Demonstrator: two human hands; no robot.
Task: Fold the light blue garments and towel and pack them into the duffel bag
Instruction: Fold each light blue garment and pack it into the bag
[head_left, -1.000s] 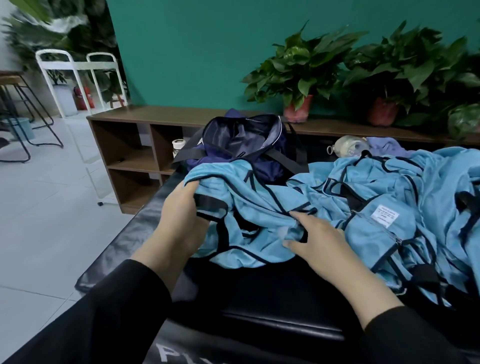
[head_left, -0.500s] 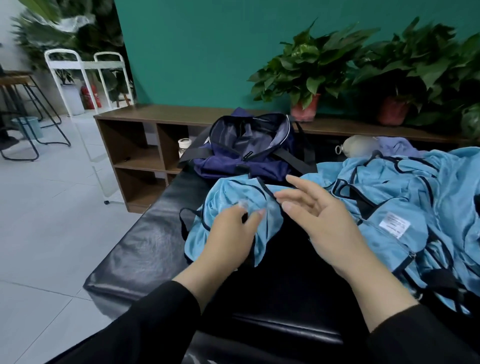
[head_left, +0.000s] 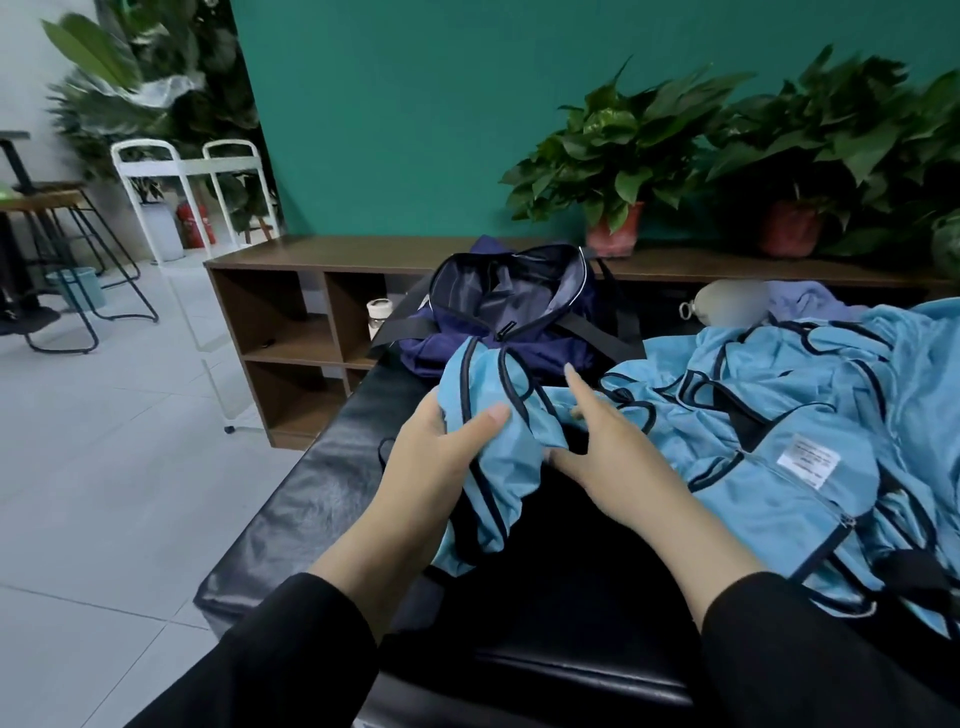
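A light blue garment with dark piping (head_left: 498, 457) is bunched in front of me on the black padded bench (head_left: 311, 483). My left hand (head_left: 431, 457) grips its left side, thumb on top of the cloth. My right hand (head_left: 608, 452) lies beside that bunch with straight fingers, the index pointing up toward the bag. The navy duffel bag (head_left: 514, 317) stands unzipped and gaping just beyond the bunch. A heap of more light blue garments (head_left: 810, 431), one showing a white label, spreads over the bench to the right.
A brown shelf unit (head_left: 291, 312) runs behind the bench, with potted plants (head_left: 618, 156) on top. A pale bottle (head_left: 727, 306) and a lilac cloth (head_left: 800, 301) lie behind the heap. White racks and stools stand on the tiled floor at left.
My left hand has gathered the garment into a tighter bunch and raised it toward the bag. My right hand has dropped from above the cloth to beside it.
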